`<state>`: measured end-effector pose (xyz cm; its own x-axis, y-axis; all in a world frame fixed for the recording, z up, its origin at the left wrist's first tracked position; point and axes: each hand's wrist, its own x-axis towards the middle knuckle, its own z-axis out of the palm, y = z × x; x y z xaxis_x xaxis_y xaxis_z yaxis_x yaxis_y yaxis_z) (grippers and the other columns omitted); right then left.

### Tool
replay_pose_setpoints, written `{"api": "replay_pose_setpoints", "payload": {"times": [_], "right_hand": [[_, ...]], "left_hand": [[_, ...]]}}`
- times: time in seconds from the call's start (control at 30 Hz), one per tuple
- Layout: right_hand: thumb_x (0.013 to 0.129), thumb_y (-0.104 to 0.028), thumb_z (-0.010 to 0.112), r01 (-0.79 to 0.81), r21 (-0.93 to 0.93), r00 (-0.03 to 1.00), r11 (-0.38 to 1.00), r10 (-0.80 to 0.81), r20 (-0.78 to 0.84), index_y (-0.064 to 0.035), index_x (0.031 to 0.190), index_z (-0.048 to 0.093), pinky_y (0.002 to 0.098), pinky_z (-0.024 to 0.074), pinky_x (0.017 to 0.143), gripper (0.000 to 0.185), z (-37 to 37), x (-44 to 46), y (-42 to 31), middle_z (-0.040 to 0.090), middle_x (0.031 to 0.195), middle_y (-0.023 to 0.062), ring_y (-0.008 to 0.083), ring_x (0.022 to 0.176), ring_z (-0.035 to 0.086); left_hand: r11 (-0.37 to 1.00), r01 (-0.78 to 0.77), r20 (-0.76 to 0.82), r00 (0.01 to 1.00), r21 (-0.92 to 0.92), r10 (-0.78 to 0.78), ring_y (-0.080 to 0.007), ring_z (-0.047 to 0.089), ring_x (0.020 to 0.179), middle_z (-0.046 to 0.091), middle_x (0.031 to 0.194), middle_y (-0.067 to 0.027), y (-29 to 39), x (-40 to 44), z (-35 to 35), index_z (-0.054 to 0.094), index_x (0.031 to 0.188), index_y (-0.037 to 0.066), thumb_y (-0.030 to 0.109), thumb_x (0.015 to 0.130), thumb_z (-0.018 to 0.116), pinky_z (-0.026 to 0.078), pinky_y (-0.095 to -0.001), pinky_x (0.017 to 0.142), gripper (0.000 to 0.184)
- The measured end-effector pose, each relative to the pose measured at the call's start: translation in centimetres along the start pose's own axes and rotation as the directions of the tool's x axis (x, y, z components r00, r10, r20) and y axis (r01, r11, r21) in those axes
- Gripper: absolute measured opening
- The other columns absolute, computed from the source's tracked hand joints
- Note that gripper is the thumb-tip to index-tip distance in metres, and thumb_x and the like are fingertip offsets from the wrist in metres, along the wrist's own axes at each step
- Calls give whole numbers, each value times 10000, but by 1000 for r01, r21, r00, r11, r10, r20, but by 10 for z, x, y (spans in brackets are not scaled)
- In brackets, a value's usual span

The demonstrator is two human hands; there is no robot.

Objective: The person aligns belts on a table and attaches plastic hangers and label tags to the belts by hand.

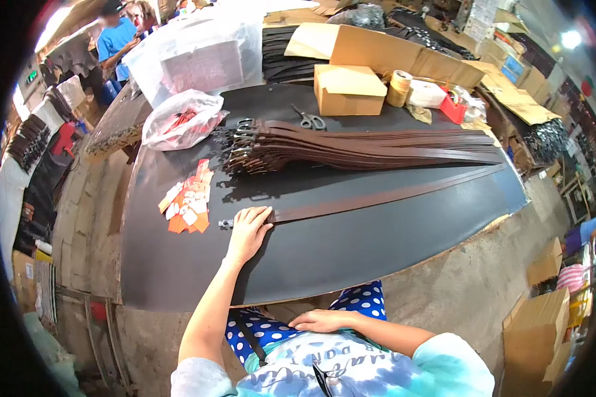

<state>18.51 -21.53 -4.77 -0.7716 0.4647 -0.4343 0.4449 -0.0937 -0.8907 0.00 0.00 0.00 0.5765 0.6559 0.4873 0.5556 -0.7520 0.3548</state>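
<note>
A single dark brown belt (pixel 377 198) lies lengthwise across the black table top, its metal buckle (pixel 226 224) at the left end. My left hand (pixel 250 231) is over the belt just right of that buckle, fingers closed down on the strap and covering part of it. On my lap rests my right hand (pixel 321 321), fingers stretched out and holding nothing. Beyond the single belt is a thick bundle of brown belts (pixel 351 147), buckles gathered on the left. A heap of orange and white tags (pixel 191 202) lies left of my left hand.
Scissors (pixel 309 120) lie behind the bundle. Along the far side are a clear plastic bag (pixel 182 122) of red items, a translucent bin (pixel 202 63), a cardboard box (pixel 349 90), tape rolls (pixel 398 88) and a red container (pixel 452 106). A person (pixel 116 43) stands at the far left.
</note>
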Motion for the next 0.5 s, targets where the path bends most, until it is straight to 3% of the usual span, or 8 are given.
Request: {"api": "replay_pose_setpoints", "payload": {"times": [0.07,0.1,0.17,0.23,0.27,0.3,0.37,0.5], "right_hand": [[1030,-375,432,172,84,980,981,-162,-116,-58,1377,516,390,333,1119,478,-30,-39,-77,507,1402,164,310,1309,469],[1021,-370,453,135,150,981,979,-110,-161,-49,1379,514,396,333,1118,485,-13,-107,-109,500,1411,168,310,1319,459],[970,-346,572,530,129,847,838,-520,-109,-26,1398,492,418,322,1121,539,-25,-115,-133,477,1437,170,311,1345,430],[894,-320,690,703,271,673,658,-738,45,-9,1402,485,438,306,1129,629,-18,-114,-148,464,1452,169,320,1366,404],[844,-308,749,710,253,639,657,-752,160,4,1404,478,426,298,1133,696,-16,-115,-155,457,1456,168,317,1389,371],[901,-306,690,709,217,651,671,-741,167,34,1330,537,536,318,1103,568,-11,-119,-167,496,1403,232,398,1282,485],[934,-259,663,723,163,620,671,-735,274,47,1296,563,468,423,996,485,-16,-114,-184,593,1273,219,357,1158,568],[928,-249,672,783,126,554,609,-775,303,52,1235,604,464,449,936,435,-16,-104,-186,628,1155,226,375,1063,589]], "left_hand": [[1000,-16,-59,998,23,18,-289,556,1132,623,1188,-105,-16,9,-4,622,1196,51,150,811,715,398,-414,1001,409],[995,35,-92,995,-96,-43,-289,556,1132,623,1188,-105,32,-14,28,622,1196,51,150,811,715,398,-414,1001,409],[997,13,-128,992,-73,-22,-289,564,1118,628,1178,-104,15,-10,16,627,1187,48,148,805,719,404,-412,995,406],[998,1,-136,991,-63,-10,-288,562,1120,627,1176,-104,10,-10,7,627,1189,49,147,805,718,403,-411,995,406],[998,8,-128,992,-67,-17,-287,562,1120,629,1171,-104,11,-12,7,629,1188,48,147,805,719,404,-411,994,406],[998,12,-121,992,-67,-20,-287,563,1120,630,1165,-104,12,-11,6,630,1187,47,147,805,719,405,-410,993,405],[997,13,-117,993,-82,-23,-286,564,1115,634,1152,-105,9,-11,6,635,1183,45,154,806,723,405,-410,993,403],[993,4,-104,994,-119,-17,-300,566,1090,638,1142,-111,11,-10,1,648,1160,34,187,784,756,415,-411,979,420]]}}
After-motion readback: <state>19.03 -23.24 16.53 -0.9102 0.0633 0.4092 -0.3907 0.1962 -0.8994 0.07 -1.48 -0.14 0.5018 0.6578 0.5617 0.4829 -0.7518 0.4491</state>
